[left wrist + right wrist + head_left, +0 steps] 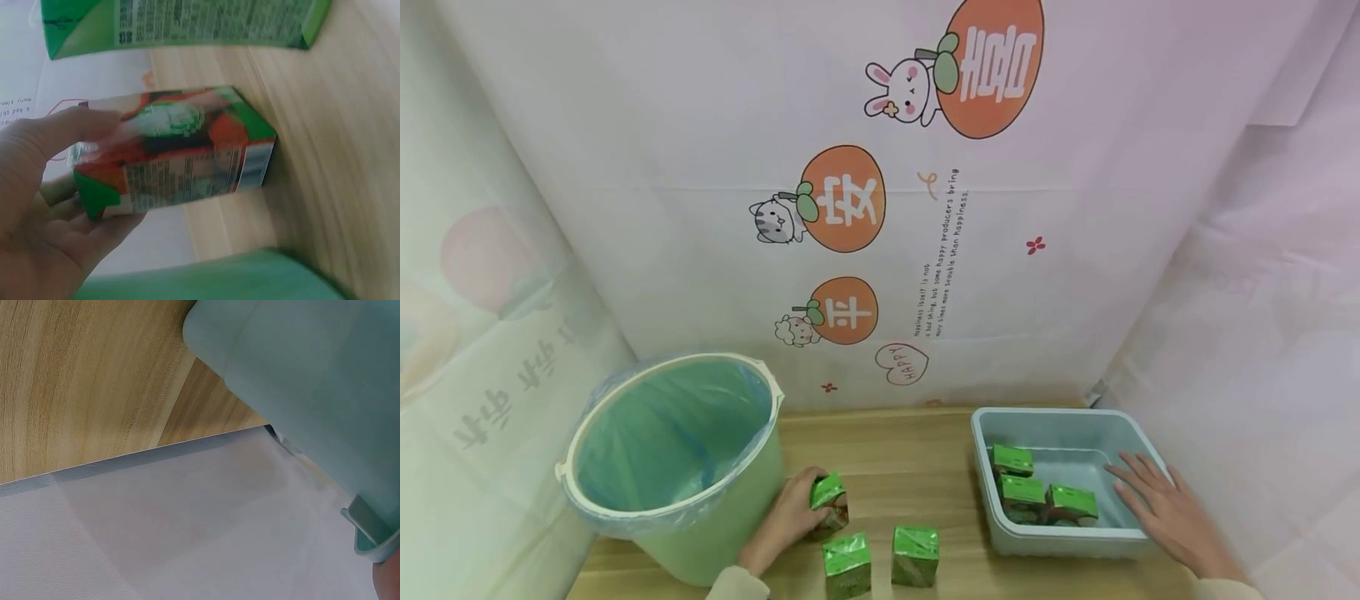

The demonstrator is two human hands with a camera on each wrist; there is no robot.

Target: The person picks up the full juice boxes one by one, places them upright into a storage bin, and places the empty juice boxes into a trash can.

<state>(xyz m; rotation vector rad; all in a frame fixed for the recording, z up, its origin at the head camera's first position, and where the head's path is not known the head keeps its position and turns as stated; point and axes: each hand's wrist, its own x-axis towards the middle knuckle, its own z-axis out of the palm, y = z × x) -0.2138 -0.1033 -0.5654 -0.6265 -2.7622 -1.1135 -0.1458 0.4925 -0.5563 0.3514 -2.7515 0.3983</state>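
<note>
My left hand (793, 507) grips a small boxed carton (830, 500) with a green top, beside the light green bucket (722, 517). In the left wrist view the carton (181, 147) shows red and green printed sides, with thumb and fingers round one end. Two similar green-topped cartons stand close in front, a left one (847, 567) and a right one (915, 557). On the right, my right hand (1168, 512) lies with spread fingers over the right rim of a pale blue basin (1060, 543). A sliver of that hand (387, 578) shows at the basin's edge.
Three green-topped cartons (1021, 492) sit in the left part of the basin. A clear plastic liner (700, 400) hangs inside the bucket and over its rim. Behind the wooden table (910, 450) rises a printed white sheet (715, 250), with pale sheets along both sides.
</note>
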